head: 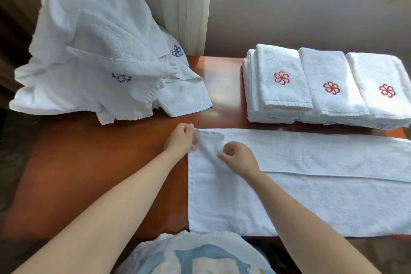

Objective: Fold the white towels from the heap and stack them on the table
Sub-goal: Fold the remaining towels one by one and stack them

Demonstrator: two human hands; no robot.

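Towel (311,196) lies spread on the near-right surface (100,162); left grip (181,140) pinches its far-left corner; right grip (239,158), fingers curled, pinches the turned-over flap just beside; heap (89,51) far left; folded stacks (329,78) far right.

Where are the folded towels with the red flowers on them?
In the head view, the folded towels sit in three stacks at the far right of the table, just behind the flat towel spread in front of the person.
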